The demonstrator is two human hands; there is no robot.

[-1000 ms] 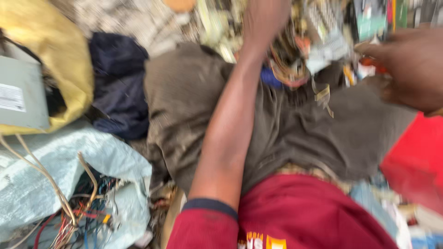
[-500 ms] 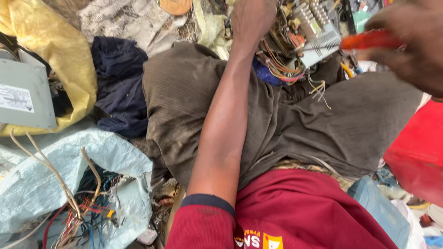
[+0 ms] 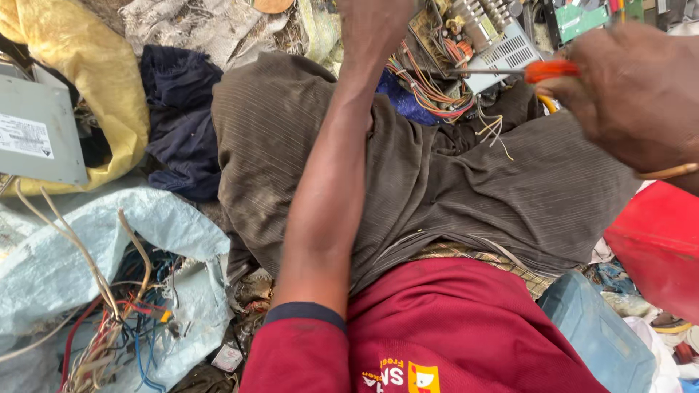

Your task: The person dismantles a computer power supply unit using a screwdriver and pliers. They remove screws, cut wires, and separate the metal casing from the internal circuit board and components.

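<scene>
- The right hand (image 3: 633, 94) is wrapped tight around a screwdriver with an orange handle (image 3: 551, 70), its thin metal shaft (image 3: 480, 72) running leftward and level, so that the tip meets the opened metal power-supply case (image 3: 488, 36) from the side.
- The left hand (image 3: 375, 22) reaches far forward over the left knee, to the top edge of the view; it rests against the near-left side of the case, seemingly bracing it against the push of the tool, but the fingers are cut off, so I cannot tell whether it grips or merely presses.
- The case lies between the knees at the top of the view, just past the brown trousers (image 3: 437, 182) — low and close, where both arms can bear on it.
- A bundle of coloured wires (image 3: 429, 84) spills from the case toward the lap, touching the cloth.
- To the left, well apart, a closed grey metal box (image 3: 36, 131) lies on a yellow sack (image 3: 109, 80), and a pale blue sack (image 3: 87, 247) holds loose stripped wires (image 3: 109, 327) — like kept with like.
- A red container (image 3: 655, 240) sits by the right thigh.
</scene>
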